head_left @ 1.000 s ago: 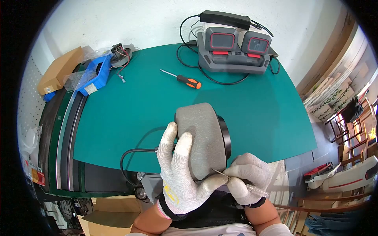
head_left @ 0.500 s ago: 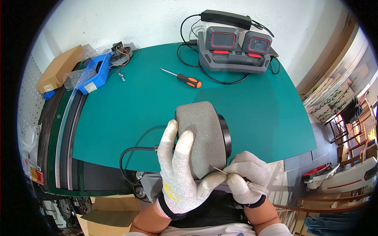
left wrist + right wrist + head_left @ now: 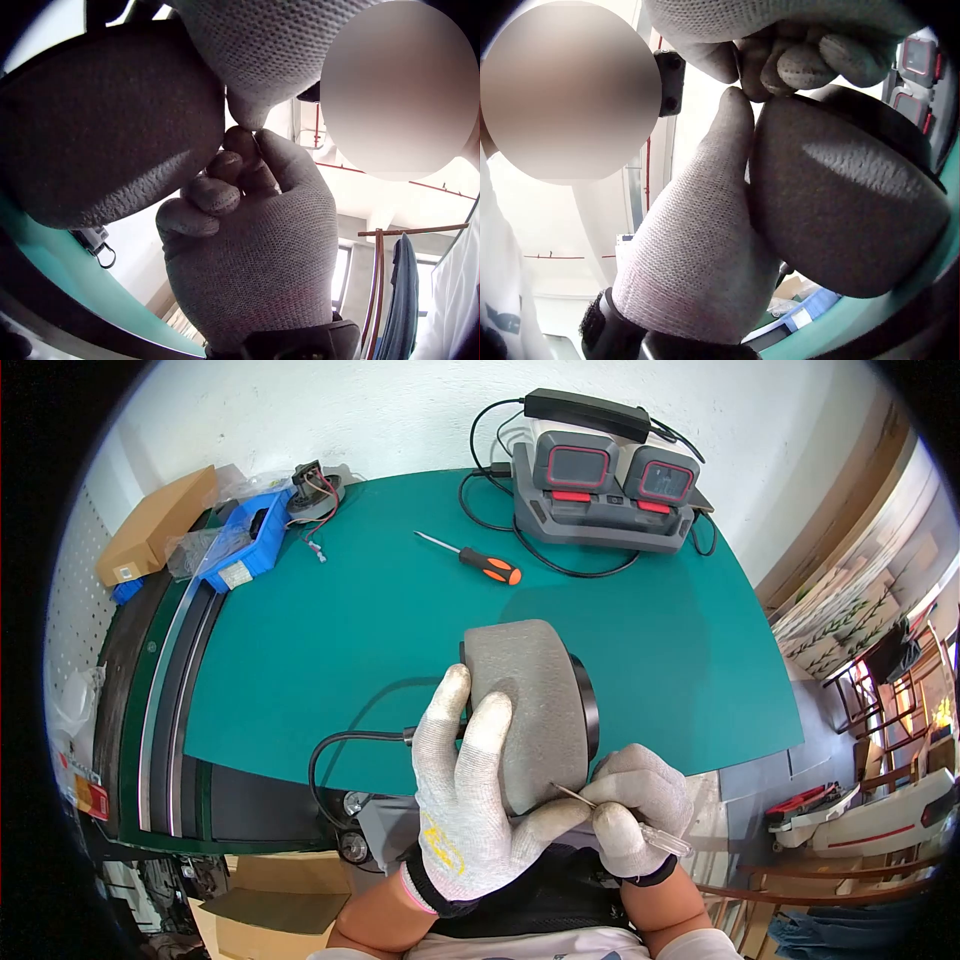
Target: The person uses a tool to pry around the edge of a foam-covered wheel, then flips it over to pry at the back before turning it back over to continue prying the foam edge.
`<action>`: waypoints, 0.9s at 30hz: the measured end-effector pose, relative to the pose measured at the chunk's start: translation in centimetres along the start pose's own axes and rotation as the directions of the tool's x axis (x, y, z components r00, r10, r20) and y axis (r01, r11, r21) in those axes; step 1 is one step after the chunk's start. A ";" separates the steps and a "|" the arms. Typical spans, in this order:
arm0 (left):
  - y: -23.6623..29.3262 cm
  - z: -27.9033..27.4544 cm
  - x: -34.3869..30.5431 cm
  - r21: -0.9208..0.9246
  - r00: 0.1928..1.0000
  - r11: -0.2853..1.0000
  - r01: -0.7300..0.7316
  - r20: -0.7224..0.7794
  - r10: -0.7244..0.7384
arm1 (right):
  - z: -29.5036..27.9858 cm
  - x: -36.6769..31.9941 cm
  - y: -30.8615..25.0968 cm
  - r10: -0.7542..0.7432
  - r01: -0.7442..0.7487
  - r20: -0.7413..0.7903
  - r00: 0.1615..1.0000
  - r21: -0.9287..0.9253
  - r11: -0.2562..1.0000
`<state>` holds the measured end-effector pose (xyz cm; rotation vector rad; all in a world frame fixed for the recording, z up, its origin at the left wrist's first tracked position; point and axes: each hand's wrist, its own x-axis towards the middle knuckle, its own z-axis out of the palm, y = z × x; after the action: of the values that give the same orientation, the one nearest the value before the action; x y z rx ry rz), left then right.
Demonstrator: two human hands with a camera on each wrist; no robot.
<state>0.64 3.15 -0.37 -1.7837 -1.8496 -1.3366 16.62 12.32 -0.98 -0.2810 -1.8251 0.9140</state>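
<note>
A grey, rounded housing (image 3: 530, 710) with a textured surface and a black ring (image 3: 588, 705) on its right side is held up over the table's near edge. My gloved left hand (image 3: 460, 790) grips it from the left, two fingers spread on the grey face and the thumb along the lower edge. A black cable (image 3: 345, 742) runs out on the left. My gloved right hand (image 3: 640, 805) pinches a small screwdriver with a clear handle (image 3: 667, 841); its thin metal shaft points at the housing's lower edge, close by the left thumb tip. Dark housing (image 3: 105, 127) fills the left wrist view's left side.
A screwdriver with orange and black handle (image 3: 490, 566) lies on the green table (image 3: 330, 620). Behind it stands a charger (image 3: 600, 525) with two battery packs. At the back left are a blue bin (image 3: 250, 550), a cardboard box (image 3: 160, 528) and a wired part (image 3: 315, 495).
The head view has shifted slightly, so table items, housing and left hand appear a little further right. Both hands keep the same hold, and the thin shaft stays at the housing's lower edge.
</note>
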 end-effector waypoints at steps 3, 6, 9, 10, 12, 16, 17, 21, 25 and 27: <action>0.0 0.0 0.0 -0.007 1.000 1.000 -0.004 -0.004 0.004 | -0.1 0.0 -0.1 0.019 -0.019 0.012 1.000 0.004 1.000; 0.0 -0.1 0.1 0.027 1.000 1.000 -0.016 0.010 0.016 | 0.0 -0.1 0.2 -0.007 0.007 0.021 1.000 -0.005 1.000; -0.1 0.1 0.1 -0.024 1.000 1.000 0.002 -0.009 -0.002 | 0.2 -0.4 0.2 0.014 -0.014 -0.017 1.000 -0.008 1.000; -0.1 0.0 0.1 0.008 1.000 1.000 -0.001 0.021 0.001 | 0.1 -0.2 0.1 0.016 -0.016 -0.006 1.000 -0.003 1.000; -0.1 -0.2 0.1 0.038 0.999 0.999 -0.007 0.052 0.005 | 0.0 0.0 0.0 0.017 -0.017 0.003 1.000 0.000 1.000; -0.1 -0.1 0.0 0.055 0.999 0.998 -0.013 0.048 0.011 | 0.1 0.0 0.0 0.027 -0.027 0.017 1.000 0.005 1.000; -0.1 -0.1 0.0 0.041 0.999 0.999 -0.013 0.039 0.011 | 0.1 0.0 0.0 0.029 -0.029 0.015 0.999 0.003 1.000; -0.1 -0.1 0.2 -0.008 1.000 1.000 -0.016 0.003 0.016 | 0.1 0.1 -0.1 0.021 -0.021 0.017 1.000 -0.003 1.000; -0.2 -0.1 0.2 0.016 0.999 0.999 -0.034 0.002 0.034 | 0.2 0.3 -0.4 0.048 -0.048 0.020 0.999 -0.010 0.999; -0.2 -0.1 0.2 0.017 0.999 0.999 -0.033 0.002 0.033 | 0.2 0.3 -0.4 0.048 -0.048 0.026 0.998 -0.022 0.999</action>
<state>0.37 3.24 -0.31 -1.7993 -1.8192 -1.3037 16.39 12.09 -0.56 -0.3287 -1.8605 0.9360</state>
